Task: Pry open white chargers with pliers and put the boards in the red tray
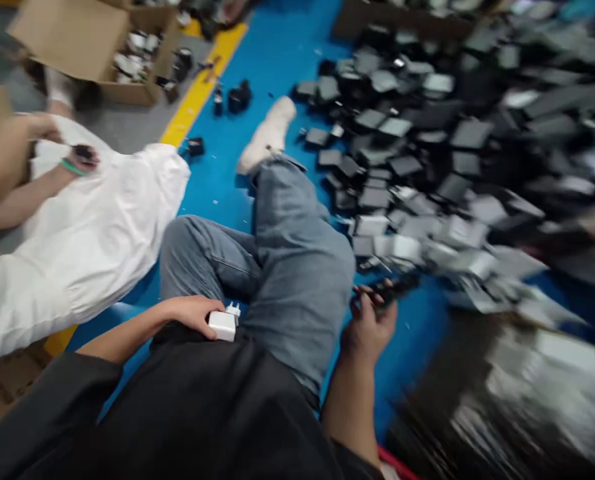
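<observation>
My left hand rests against my lap, its fingers closed around a white charger. The charger's two-pin plug points up and to the right. My right hand is out beyond my right thigh, gripping a long black object. Motion blur hides what kind of object that is. Just past it spreads a large heap of black and grey power adapters on the blue floor.
At left, a person in white trousers holds a small dark item. An open carton contains white pieces. Loose black adapters lie by the yellow floor stripe. A blurred pile of clear plastic is at lower right.
</observation>
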{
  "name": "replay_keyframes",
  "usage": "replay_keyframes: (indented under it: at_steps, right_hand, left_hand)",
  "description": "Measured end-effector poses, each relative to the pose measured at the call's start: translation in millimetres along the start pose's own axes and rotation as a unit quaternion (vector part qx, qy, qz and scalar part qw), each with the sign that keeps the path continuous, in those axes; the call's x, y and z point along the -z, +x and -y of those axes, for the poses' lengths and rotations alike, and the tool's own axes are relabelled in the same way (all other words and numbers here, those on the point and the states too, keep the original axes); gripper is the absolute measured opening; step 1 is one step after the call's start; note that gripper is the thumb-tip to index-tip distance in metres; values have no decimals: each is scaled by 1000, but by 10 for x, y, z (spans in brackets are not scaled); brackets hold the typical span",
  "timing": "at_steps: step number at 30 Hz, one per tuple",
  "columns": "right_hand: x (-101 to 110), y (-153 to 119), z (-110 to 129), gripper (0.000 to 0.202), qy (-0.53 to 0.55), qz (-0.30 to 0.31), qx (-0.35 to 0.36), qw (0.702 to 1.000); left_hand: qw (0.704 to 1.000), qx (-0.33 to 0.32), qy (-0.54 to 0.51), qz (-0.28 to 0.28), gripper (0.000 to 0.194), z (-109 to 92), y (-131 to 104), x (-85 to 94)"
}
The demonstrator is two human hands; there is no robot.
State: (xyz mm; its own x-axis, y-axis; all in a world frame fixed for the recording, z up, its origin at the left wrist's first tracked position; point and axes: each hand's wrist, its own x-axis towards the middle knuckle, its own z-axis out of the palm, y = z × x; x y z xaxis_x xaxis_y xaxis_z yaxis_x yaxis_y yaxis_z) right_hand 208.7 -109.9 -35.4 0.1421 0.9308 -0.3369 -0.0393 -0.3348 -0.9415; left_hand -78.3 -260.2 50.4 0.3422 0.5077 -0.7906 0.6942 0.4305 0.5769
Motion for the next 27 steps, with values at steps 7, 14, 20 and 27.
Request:
replay_keyframes:
  at_steps: [7, 14, 20, 27]
  right_hand:
    - [284, -192, 74, 43, -128, 14, 173, 976]
    - [178, -423, 570, 47, -264, 215, 317, 885]
    - [-145, -476, 943, 54, -361, 352, 396, 767]
    - [-295, -533, 1116, 56, -404, 402, 429, 701]
  left_hand:
    - [977, -48, -143, -151, 60, -185, 33, 169]
    - [871, -216, -289, -333, 66, -425, 101, 91]
    - [860, -250, -225, -383, 69, -462, 68, 106]
    - [848, -227, -51, -476, 66, -459, -90, 151]
